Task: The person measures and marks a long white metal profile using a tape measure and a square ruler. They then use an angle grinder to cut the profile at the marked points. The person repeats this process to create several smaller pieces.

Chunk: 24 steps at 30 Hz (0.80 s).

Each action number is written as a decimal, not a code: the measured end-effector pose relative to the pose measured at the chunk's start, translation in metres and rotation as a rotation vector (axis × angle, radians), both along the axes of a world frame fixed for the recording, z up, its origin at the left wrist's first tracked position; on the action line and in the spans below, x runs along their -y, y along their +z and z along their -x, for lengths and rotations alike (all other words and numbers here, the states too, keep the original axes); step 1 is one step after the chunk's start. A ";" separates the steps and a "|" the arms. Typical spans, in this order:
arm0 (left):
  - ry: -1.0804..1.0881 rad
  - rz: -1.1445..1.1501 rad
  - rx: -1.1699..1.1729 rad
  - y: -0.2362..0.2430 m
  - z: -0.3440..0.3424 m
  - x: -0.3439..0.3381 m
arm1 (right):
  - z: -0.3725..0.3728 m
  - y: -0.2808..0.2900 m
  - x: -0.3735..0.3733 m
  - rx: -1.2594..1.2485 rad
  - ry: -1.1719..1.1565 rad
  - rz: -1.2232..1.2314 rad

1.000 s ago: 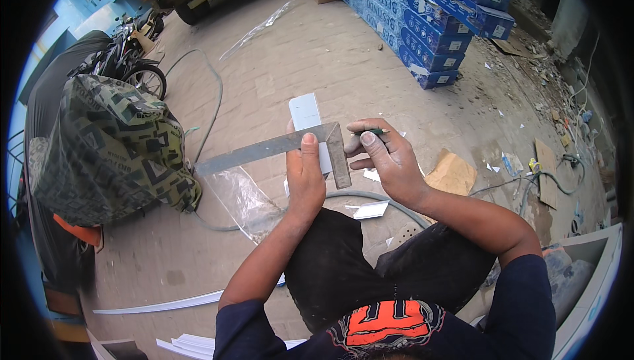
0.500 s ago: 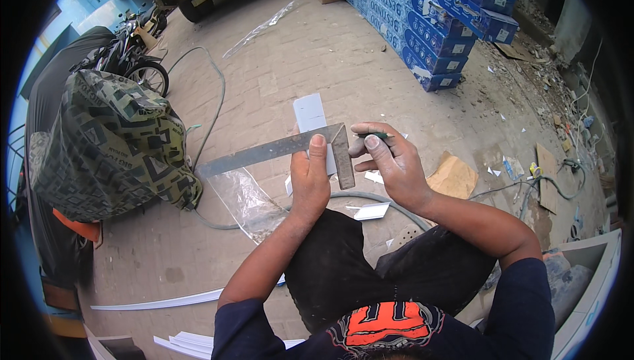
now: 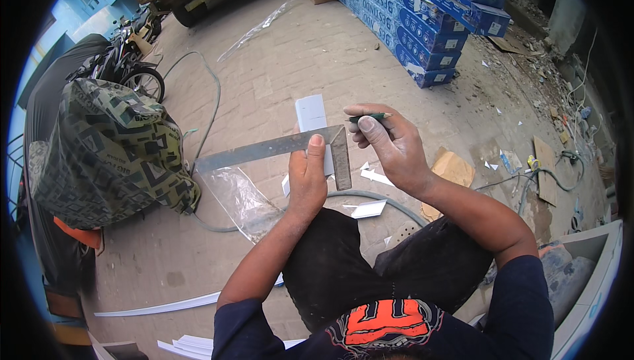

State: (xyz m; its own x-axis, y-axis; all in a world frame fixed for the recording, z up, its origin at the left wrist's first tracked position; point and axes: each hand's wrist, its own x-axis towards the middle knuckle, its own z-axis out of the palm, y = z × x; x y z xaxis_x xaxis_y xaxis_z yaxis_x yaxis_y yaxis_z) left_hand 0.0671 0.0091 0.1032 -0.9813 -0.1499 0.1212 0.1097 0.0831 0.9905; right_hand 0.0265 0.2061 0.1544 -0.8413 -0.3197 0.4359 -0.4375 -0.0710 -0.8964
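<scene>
My left hand (image 3: 308,178) presses a metal try square (image 3: 277,148) onto a small white strip (image 3: 312,119), thumb on the blade. The square's long arm runs left and its short leg (image 3: 341,162) points down toward me. My right hand (image 3: 389,145) hovers just right of the square, fingers closed on a green pencil (image 3: 368,117) whose tip points right. The lower part of the white strip is hidden behind my left hand.
A clear plastic bag (image 3: 241,198) and a grey hose (image 3: 370,196) lie on the paved ground below my hands. A patterned covered bundle (image 3: 109,152) stands left. Stacked blue boxes (image 3: 422,16) are at the back right. White offcuts (image 3: 370,209) and white strips (image 3: 158,306) lie about.
My right hand has lifted off the square's corner and now holds the pencil a little to the right of it. The left hand, square and strip sit about where they were.
</scene>
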 end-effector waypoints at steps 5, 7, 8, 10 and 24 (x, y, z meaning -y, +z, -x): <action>-0.075 0.111 -0.036 0.014 -0.006 -0.010 | 0.012 0.000 0.001 -0.124 0.000 -0.110; -0.098 0.143 -0.080 0.013 -0.006 -0.011 | 0.009 0.007 0.002 -0.133 0.003 -0.206; -0.111 0.154 -0.097 0.012 -0.006 -0.011 | 0.009 0.005 0.004 -0.163 -0.006 -0.196; -0.108 0.153 -0.132 0.011 -0.005 -0.014 | 0.009 0.003 0.004 -0.227 -0.025 -0.186; -0.110 0.168 -0.103 0.008 -0.005 -0.014 | 0.013 0.002 0.002 -0.386 -0.085 -0.232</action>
